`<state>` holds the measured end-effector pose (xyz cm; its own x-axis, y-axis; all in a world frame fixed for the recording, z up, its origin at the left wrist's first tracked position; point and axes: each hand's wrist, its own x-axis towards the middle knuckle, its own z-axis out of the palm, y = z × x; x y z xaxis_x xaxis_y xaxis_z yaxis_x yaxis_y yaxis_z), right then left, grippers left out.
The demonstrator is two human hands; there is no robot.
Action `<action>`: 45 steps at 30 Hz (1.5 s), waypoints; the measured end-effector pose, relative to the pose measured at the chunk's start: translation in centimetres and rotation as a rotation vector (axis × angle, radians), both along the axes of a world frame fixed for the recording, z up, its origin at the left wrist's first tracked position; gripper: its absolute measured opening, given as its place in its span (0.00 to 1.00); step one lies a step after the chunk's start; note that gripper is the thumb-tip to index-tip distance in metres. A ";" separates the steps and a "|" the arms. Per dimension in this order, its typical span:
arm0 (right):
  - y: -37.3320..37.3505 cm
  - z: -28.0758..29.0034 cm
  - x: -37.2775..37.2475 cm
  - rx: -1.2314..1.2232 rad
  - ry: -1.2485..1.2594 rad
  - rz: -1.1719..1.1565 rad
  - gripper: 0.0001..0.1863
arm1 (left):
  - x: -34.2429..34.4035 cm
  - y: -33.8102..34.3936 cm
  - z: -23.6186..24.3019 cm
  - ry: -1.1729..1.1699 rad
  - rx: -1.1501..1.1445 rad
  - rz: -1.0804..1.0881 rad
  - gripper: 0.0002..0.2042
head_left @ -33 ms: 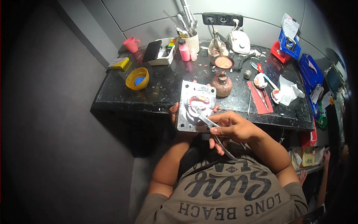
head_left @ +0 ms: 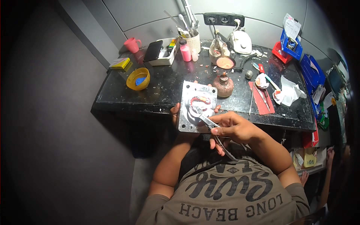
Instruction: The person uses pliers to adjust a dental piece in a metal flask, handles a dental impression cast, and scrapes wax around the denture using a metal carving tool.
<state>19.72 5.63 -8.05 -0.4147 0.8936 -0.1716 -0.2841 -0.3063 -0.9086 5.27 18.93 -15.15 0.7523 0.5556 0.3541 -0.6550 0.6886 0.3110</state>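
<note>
A square metal plate [head_left: 186, 120] with holes at its corners is tilted up over the table's front edge. My left hand [head_left: 174, 111] grips it from beneath, with fingers showing at both side edges. Set in the plate's middle is a dental-arch shape [head_left: 204, 99] in red and pinkish material. My right hand [head_left: 237, 126] is closed around metal pliers [head_left: 207, 121], whose handles run down toward my shirt. The jaws touch, or lie right over, the whitish area inside the arch; their exact contact cannot be made out.
Behind the plate stands a spirit lamp [head_left: 223, 87]. Rightward lie a red sheet [head_left: 267, 108] with slim tools and crumpled white paper [head_left: 290, 92]. A yellow bowl [head_left: 137, 84] holding blue material stands left. Another person's hand [head_left: 330, 155] shows at the right.
The other person's hand at the right has shifted slightly upward. My hands, the plate and the pliers show no visible movement.
</note>
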 end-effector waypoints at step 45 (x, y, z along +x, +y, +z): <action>-1.2 2.2 2.3 -0.008 -0.150 -0.007 0.18 | -0.6 1.1 -2.4 0.078 -0.204 -0.183 0.53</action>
